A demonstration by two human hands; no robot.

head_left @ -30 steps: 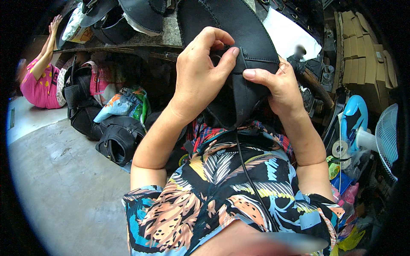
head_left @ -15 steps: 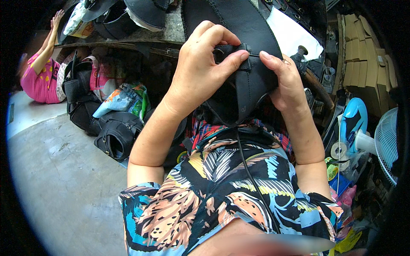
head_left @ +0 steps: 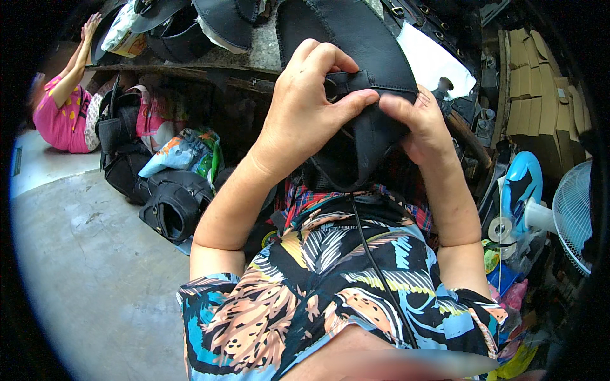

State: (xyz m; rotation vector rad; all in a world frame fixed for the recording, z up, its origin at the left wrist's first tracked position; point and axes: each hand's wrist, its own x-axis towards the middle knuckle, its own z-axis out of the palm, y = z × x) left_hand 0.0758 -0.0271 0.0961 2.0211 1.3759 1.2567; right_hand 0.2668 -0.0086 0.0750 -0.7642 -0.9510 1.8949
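Observation:
A large black stitched leather piece is held up in front of my chest, its upper part lying over the bench. A short black strap with what looks like a ring at one end crosses it. Thumb and forefinger of my left hand pinch the leather beside this strap. My right hand grips the same piece from the other side, thumb in front and blurred, most fingers hidden behind it. A loose black flap hangs below my hands toward my lap.
More black leather parts lie on the bench at the far left. Black bag-like pieces and plastic bags sit on the floor at left. A person in pink is beyond. To the right are a fan and stacked cardboard.
The leather piece and both hands have shifted slightly down in view. My right thumb has moved a little left and down, and the strap now lies more sideways across the piece.

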